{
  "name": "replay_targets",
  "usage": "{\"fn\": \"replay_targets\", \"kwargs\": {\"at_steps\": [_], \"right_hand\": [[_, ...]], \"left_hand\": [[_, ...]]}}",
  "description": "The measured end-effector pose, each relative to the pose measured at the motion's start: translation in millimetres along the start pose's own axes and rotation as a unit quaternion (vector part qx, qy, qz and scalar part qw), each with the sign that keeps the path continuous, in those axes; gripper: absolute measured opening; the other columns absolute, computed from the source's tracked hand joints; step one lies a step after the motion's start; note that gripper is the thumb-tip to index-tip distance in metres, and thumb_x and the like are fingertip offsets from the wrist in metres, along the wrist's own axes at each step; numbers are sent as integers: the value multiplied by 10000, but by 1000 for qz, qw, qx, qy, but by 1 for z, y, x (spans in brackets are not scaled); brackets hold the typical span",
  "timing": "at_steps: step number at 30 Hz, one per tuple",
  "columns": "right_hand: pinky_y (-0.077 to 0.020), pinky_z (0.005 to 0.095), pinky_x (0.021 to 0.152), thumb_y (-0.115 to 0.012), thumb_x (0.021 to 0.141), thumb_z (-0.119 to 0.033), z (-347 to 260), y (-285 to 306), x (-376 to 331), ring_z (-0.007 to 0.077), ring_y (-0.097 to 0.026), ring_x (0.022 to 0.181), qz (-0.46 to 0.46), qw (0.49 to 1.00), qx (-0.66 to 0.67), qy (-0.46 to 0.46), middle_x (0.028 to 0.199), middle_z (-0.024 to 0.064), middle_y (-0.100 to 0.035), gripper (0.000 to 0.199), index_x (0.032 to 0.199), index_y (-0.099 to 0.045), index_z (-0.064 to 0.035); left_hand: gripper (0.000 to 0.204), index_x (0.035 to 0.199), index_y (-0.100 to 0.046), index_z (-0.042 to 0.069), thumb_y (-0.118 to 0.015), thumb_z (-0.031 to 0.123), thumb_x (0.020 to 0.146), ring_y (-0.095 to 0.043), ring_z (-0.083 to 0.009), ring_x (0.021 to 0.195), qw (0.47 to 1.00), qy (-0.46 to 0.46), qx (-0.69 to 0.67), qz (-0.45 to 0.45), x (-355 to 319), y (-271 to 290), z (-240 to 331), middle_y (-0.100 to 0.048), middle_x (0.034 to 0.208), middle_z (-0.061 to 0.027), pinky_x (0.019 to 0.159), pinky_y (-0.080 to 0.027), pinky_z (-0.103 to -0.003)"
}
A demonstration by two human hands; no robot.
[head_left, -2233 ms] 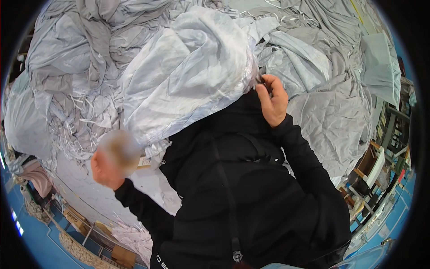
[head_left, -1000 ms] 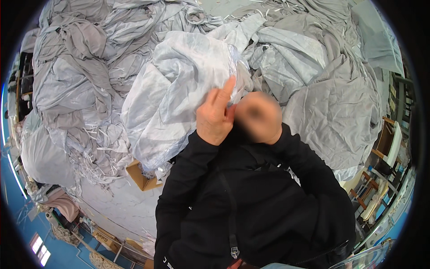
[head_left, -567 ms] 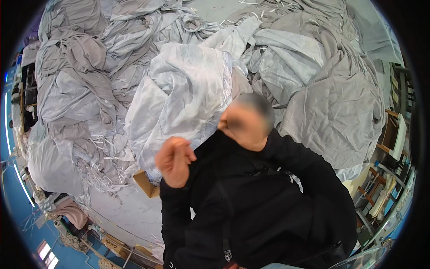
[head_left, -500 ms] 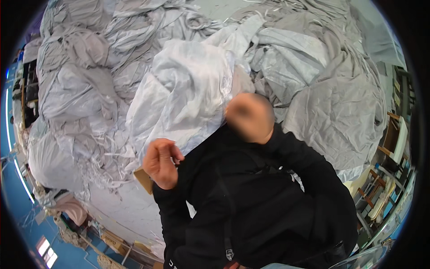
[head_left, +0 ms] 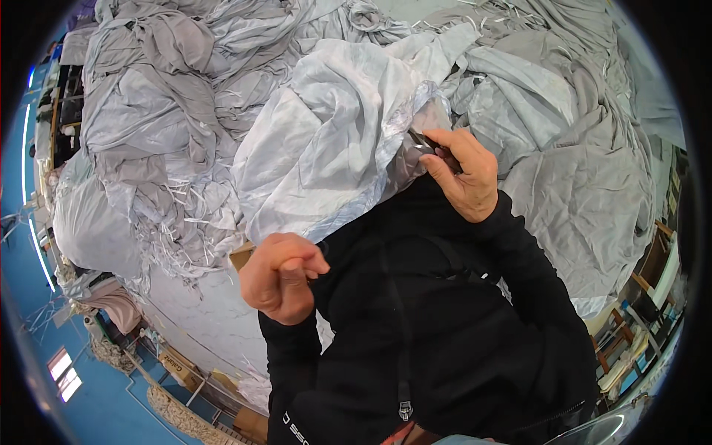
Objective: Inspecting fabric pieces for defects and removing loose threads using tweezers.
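A pale grey-white cloth lies bunched in front of me, its near edge hanging over my black jacket. My right hand is at the cloth's right edge. Thumb and fingers there close on a small dark metal tool that looks like thread snips; its tip points left toward a sheer, shiny strip. My left hand is curled at the cloth's lower left corner, thumb pressed against the fingers. Whatever it pinches, if anything, is hidden.
Heaps of grey cloth surround the work, a left pile and a right pile. White thread or ribbon ends trail from the left heap. Cardboard boxes stand low at the left, and wooden furniture is at the right.
My right hand, blurred before, has moved right and slightly up, and the dark tool now shows clearly. My left hand has shifted a little right and down. The whole view has shifted slightly.
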State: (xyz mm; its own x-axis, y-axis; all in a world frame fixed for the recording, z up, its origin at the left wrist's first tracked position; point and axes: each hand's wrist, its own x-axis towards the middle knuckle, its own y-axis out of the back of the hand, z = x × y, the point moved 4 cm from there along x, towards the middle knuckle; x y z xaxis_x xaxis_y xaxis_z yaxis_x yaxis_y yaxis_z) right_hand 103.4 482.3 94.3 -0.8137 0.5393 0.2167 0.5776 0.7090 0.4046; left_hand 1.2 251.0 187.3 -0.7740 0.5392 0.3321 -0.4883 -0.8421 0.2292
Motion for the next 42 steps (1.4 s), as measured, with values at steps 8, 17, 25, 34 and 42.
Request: {"fn": "replay_targets", "kwargs": {"at_steps": [8, 17, 25, 34, 42], "right_hand": [[-446, 269, 546, -750, 755, -71, -2, -4, 21, 161, -566, 599, -6, 994, -95, 53, 757, 64, -582, 287, 1025, -657, -46], [-460, 271, 548, -751, 749, -81, 10, -9, 24, 182, -580, 588, 0, 995, -85, 53, 753, 70, -594, 293, 1027, -663, -50], [-454, 270, 537, -747, 753, -80, 12, -12, 24, 173, -577, 580, 6, 994, -72, 85, 750, 65, -590, 300, 1036, -655, -43], [-432, 273, 531, -721, 784, -58, 21, -12, 24, 172, -549, 560, 22, 997, -36, 69, 734, 71, -593, 243, 1021, -672, -39], [-445, 292, 548, -718, 781, -73, 25, -7, 23, 209, -564, 585, 38, 998, -29, 43, 730, 79, -593, 214, 987, -668, -44]], "left_hand": [[261, 841, -553, -28, -491, 182, 984, -516, -157, 467, 991, -75, -27, -108, 17, -31, 9, -530, 561, -75, 426, -410, -252], [312, 847, -562, -17, -492, 253, 986, -537, -167, 477, 989, -80, -30, -122, 26, -43, 19, -543, 610, -83, 425, -421, -257], [318, 848, -562, -16, -506, 268, 980, -553, -178, 477, 987, -78, -50, -135, 30, -51, 23, -541, 622, -96, 411, -411, -258], [310, 848, -560, -21, -509, 255, 978, -555, -183, 478, 985, -83, -57, -137, 29, -53, 23, -542, 622, -104, 404, -405, -258], [309, 824, -540, -27, -500, 235, 983, -528, -175, 463, 989, -110, -35, -87, 32, -37, 24, -517, 600, -110, 405, -400, -259]]}}
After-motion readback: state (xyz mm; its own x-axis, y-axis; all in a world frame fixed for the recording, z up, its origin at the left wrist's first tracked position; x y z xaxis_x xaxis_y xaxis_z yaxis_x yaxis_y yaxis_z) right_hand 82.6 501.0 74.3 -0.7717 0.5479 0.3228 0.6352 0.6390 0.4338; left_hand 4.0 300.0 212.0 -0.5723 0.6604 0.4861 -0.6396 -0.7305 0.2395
